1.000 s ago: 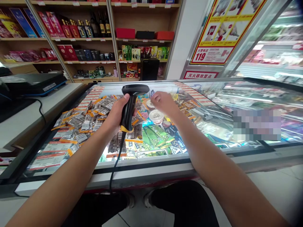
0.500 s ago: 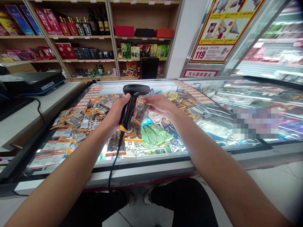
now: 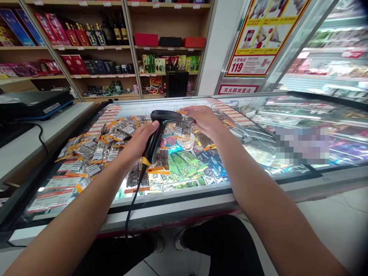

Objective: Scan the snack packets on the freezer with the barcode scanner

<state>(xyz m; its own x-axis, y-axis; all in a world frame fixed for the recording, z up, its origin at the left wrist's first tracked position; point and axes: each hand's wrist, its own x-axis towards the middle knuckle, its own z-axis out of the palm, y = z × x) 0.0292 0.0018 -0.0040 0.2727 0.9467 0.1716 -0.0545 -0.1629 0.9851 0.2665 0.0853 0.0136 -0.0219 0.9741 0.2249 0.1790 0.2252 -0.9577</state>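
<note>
My left hand (image 3: 143,141) is wrapped round the grip of a black barcode scanner (image 3: 156,134) with a yellow base, its cable hanging down toward me. The scanner's head points right. Just beyond its nose, my right hand (image 3: 202,118) pinches the orange top edge of a small clear packet (image 3: 184,126) with dark contents and a white label. Many similar orange-edged packets (image 3: 100,147) lie heaped on the glass top to the left. Under the hands, more of them sit near green bean-printed bags (image 3: 186,165) seen through the glass.
The glass-topped freezer (image 3: 178,205) fills the space in front of my legs. A black device (image 3: 43,103) stands on the left counter (image 3: 51,134). Behind are wooden shelves (image 3: 166,25) with boxes and bottles; a poster (image 3: 253,42) hangs at right.
The packet in my right hand has moved rightward, out from beside the scanner's handle to in front of its nose. My left hand still holds the scanner. The view has shifted slightly.
</note>
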